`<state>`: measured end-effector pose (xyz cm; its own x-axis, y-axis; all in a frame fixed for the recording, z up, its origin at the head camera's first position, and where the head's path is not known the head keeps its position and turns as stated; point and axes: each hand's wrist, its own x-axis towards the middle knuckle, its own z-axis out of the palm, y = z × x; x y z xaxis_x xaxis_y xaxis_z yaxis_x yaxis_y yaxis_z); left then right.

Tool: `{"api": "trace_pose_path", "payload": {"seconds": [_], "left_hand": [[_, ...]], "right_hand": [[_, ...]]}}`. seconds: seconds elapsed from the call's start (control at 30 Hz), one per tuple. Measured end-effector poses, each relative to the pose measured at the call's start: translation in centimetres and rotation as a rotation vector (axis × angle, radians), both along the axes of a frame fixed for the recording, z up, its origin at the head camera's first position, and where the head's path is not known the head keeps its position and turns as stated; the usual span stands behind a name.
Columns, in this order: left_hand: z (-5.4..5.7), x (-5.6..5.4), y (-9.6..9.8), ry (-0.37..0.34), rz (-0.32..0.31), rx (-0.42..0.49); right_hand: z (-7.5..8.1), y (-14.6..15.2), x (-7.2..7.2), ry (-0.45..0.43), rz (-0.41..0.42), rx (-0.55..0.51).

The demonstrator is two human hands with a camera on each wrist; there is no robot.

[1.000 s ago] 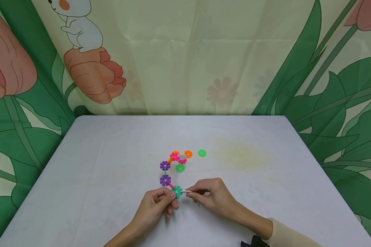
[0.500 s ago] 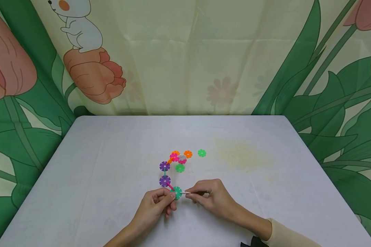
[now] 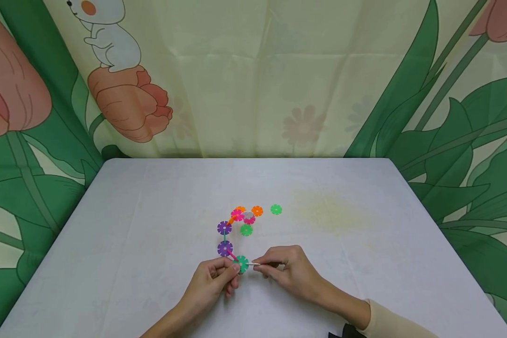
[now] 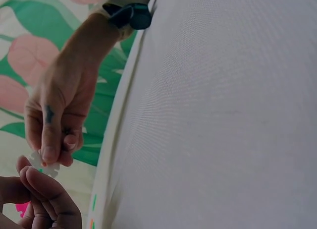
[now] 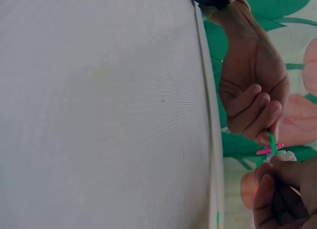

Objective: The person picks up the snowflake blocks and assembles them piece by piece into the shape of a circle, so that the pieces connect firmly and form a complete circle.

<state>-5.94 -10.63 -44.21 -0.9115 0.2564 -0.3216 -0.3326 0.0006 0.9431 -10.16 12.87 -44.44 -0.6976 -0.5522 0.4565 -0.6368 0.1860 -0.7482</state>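
My left hand [image 3: 213, 280] pinches a teal green notched plastic disc [image 3: 243, 265] between thumb and forefinger. From that disc a chain of interlocked discs runs up and left: a pink disc [image 3: 233, 255] seen edge-on, a purple disc [image 3: 225, 249], a second purple disc [image 3: 224, 228], then orange and pink ones. Fingers of my right hand [image 3: 290, 268] pinch a white notched disc [image 5: 288, 155], which appears edge-on in the head view, its near edge right at the green disc's right rim. Fingertips cover part of both held discs.
Beyond the hands on the white table [image 3: 152, 244] are a light green disc [image 3: 246, 230], an orange disc [image 3: 257, 211] and another light green disc [image 3: 276, 209]. A grey-white disc [image 3: 248, 215] overlaps a pink one. A printed curtain [image 3: 253, 94] hangs behind the table.
The purple part of the chain has shifted slightly left and toward me. The green disc has dipped a little. Both hands hold nearly the same place and the same grips.
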Motion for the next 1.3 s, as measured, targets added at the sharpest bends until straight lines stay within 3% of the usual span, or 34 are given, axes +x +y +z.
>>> {"api": "trace_pose_path", "payload": {"seconds": [0.37, 0.57, 0.73, 0.97, 1.3], "left_hand": [[-0.15, -0.06, -0.32, 0.000, -0.051, -0.006], [-0.19, 0.03, -0.34, -0.006, -0.053, 0.000], [-0.15, 0.16, -0.26, -0.011, -0.055, 0.000], [-0.29, 0.30, -0.40, -0.011, -0.051, 0.001], [-0.49, 0.25, -0.22, -0.069, -0.013, 0.100]], "right_hand": [[-0.15, 0.08, -0.07, 0.038, 0.030, 0.016], [-0.35, 0.09, 0.13, 0.020, 0.021, 0.016], [-0.41, -0.02, 0.20, 0.093, 0.033, -0.002], [-0.31, -0.21, 0.22, 0.100, 0.033, 0.001], [-0.10, -0.66, 0.23, 0.204, -0.031, -0.013]]}}
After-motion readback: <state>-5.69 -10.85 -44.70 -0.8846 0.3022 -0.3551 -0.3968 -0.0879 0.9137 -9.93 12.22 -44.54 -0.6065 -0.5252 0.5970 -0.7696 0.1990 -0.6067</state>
